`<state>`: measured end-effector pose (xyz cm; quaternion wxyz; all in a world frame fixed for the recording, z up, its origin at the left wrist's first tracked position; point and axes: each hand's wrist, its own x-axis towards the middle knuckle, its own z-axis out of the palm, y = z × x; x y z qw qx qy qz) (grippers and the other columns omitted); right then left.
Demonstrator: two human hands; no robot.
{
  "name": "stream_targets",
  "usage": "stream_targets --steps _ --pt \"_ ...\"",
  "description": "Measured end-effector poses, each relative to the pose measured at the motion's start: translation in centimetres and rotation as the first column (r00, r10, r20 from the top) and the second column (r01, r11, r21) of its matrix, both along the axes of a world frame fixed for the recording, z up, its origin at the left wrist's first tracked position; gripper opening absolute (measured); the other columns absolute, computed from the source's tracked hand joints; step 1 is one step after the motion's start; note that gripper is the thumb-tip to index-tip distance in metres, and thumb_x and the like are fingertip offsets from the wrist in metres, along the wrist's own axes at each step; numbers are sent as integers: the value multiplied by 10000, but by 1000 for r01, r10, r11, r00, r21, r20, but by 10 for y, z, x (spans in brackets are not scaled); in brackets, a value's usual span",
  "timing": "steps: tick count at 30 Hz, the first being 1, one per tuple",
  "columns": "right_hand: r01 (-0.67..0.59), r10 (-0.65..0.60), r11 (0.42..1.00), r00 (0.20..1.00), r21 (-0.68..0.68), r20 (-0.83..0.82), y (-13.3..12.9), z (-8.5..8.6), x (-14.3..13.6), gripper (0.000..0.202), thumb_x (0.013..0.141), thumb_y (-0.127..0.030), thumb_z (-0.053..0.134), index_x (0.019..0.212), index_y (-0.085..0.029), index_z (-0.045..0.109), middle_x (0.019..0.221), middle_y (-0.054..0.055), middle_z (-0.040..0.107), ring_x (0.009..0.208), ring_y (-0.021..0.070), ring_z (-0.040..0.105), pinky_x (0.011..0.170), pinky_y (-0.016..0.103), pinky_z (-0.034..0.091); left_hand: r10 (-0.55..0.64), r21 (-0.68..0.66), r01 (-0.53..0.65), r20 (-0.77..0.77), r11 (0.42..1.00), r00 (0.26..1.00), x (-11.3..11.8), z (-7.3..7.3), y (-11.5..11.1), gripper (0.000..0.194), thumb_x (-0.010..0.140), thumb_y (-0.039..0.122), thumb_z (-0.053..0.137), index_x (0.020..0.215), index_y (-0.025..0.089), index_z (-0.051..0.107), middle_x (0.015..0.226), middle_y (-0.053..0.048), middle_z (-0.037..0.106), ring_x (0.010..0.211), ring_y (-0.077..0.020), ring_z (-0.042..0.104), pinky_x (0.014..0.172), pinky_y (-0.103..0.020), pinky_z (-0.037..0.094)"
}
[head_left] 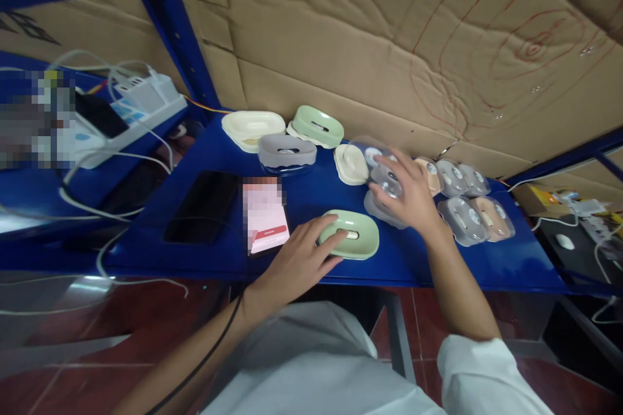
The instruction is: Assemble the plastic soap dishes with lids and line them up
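Observation:
A light green oval soap dish (367, 243) with a slot in its middle rests near the table's front edge. My left hand (306, 246) grips its left end, some fingers reaching over the rim and the thumb at the near side. My right hand (411, 194) has its thumb and fingers around a clear plastic lid (363, 144), raised above the table. Under that hand lies a greyish piece (384, 209), partly hidden. Just left of the lid is a cream soap dish piece (351, 165).
Cream (253, 124), grey (287, 154) and green (318, 124) soap dishes stand at the back. Several clear-lidded boxes (462, 220) are grouped on the right. A lit phone (265, 214) and a black flat object (202, 207) lie left. Cardboard (341, 32) walls the back.

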<state>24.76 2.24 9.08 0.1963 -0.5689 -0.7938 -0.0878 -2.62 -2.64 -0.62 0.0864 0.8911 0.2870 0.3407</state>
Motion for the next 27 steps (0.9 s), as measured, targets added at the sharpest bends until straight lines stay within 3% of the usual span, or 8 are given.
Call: stream_targets --steps 3,5,8,13,20,23,27 --pt "-131 119 989 981 -72 -151 -63 -29 0 528 1027 -454 635 1523 -282 575 1661 117 491 1529 325 485 1235 538 433 35 -53 -32 48 998 998 0 -1 0 572 991 279 733 1512 214 506 1556 -217 503 1437 -380 559 1148 -565 542" --pt "-208 176 969 961 -137 -211 -88 -49 0 531 1017 -420 656 1530 -310 571 1669 103 484 1548 322 464 1236 555 449 50 -111 -39 93 993 994 0 -3 0 689 974 288 760 1580 243 436 1611 -219 453 1491 -379 517 1179 -570 523" --pt "-279 223 938 939 -204 -261 -99 -67 -1 535 1011 -385 669 1533 -320 571 1694 96 449 1582 322 413 1246 584 442 38 -201 -14 117 980 992 0 -6 1 811 969 272 768 1652 300 330 1681 -189 401 1555 -356 455 1212 -545 501" --pt "-336 282 917 928 -216 -245 -88 -70 -3 570 1005 -370 670 1560 -328 545 1726 88 397 1611 337 355 1256 610 425 25 -283 -3 75 959 997 0 -9 3 839 984 309 755 1681 350 291 1701 -141 418 1571 -315 445 1257 -510 456" --pt "-286 259 936 954 -203 -151 -95 -78 -7 656 997 -462 710 1596 -308 492 1731 108 378 1617 338 334 1262 589 433 6 -200 -8 -9 980 1000 0 -10 2 737 1023 347 697 1663 284 337 1735 -170 359 1588 -321 415 1247 -508 464" --pt "-225 206 962 970 -158 -125 -119 -81 -3 706 976 -459 740 1615 -360 457 1701 100 430 1577 354 400 1228 598 478 -17 -138 9 -58 990 998 0 -8 -1 717 1024 386 692 1655 277 370 1747 -169 343 1560 -334 460 1211 -496 507" --pt "-68 56 994 990 -90 -127 -163 -88 12 750 943 -406 779 1615 -381 446 1634 117 503 1512 393 472 1181 641 505 -40 -24 38 -132 999 990 -1 -5 -3 617 1055 414 637 1612 232 445 1699 -185 427 1485 -341 555 1157 -493 557"
